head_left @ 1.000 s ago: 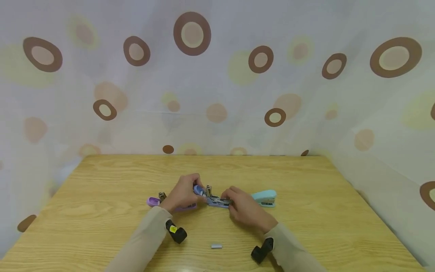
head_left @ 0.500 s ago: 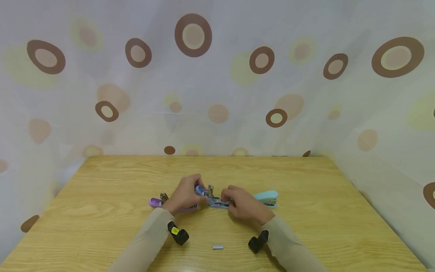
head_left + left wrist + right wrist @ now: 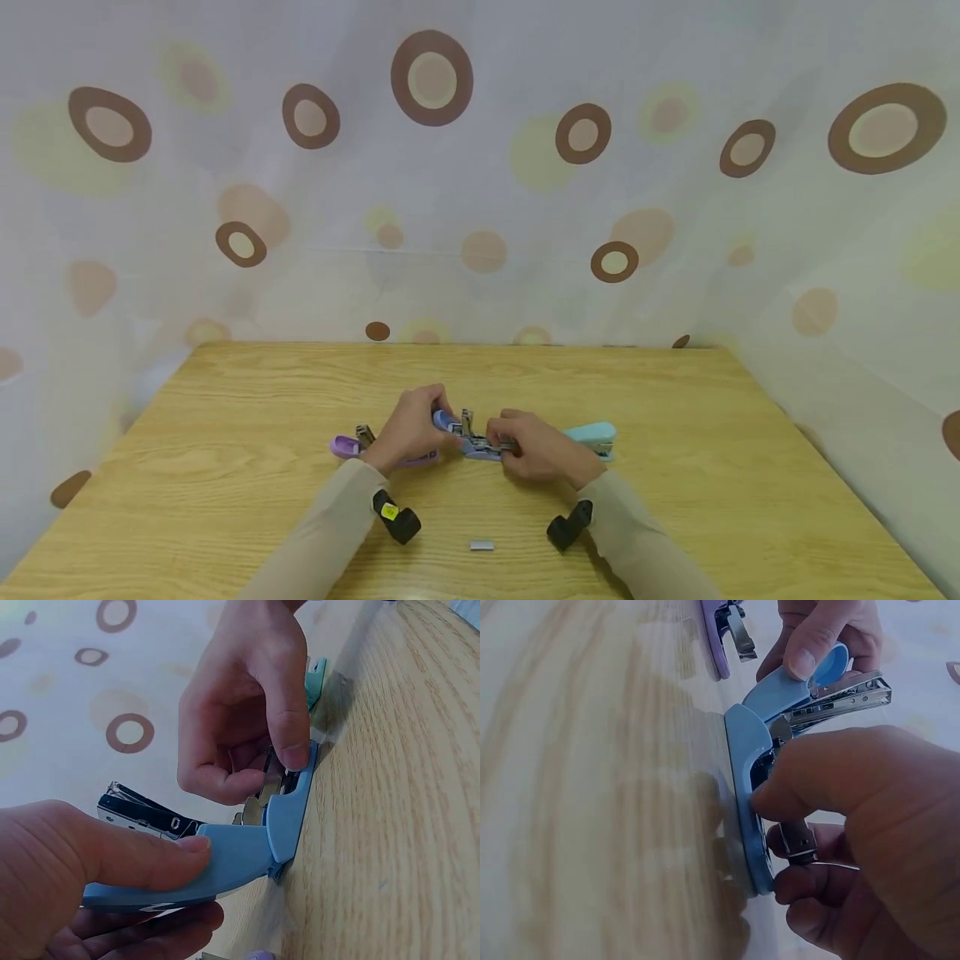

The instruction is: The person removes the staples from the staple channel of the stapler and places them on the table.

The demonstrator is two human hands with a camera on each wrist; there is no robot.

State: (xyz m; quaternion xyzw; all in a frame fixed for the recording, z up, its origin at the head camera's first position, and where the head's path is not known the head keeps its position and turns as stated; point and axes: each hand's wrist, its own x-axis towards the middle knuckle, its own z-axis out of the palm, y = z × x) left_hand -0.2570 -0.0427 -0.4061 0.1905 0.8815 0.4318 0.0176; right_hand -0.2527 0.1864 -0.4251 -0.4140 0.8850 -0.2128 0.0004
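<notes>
Midway across the pale wood-grained table (image 3: 225, 475): a light-blue plastic stapler (image 3: 232, 855) with metal inner parts sits between the two hands, folded wide open, its base apparently resting on the wood.
Left hand: from where I watch, this hand (image 3: 412, 425) grips the blue stapler's raised cover, thumb on one side and fingers underneath.
Right hand: fingers bent, this one (image 3: 547, 454) is closed on the stapler's base end, thumb at the inner channel; the fingertips have hold of a dark metal piece (image 3: 799, 841) there.
Metal arm: a slim silvery and black arm (image 3: 844, 701) sticks up from the hinge side, between the hands.
Purple stapler: a small lilac plastic one (image 3: 346, 447) lies opened on the person's left, partly hidden by the left hand.
Mint stapler: a pale turquoise plastic one (image 3: 590, 433) lies just beyond the right hand, partly covered by it.
Silvery strip: a short grey bar (image 3: 482, 546) lies nearer the person, between the forearms.
Wrists: beige sleeves (image 3: 322, 529), each with a black device (image 3: 397, 518) strapped on.
Backdrop: whitish cloth (image 3: 337, 200) with brown rings.
</notes>
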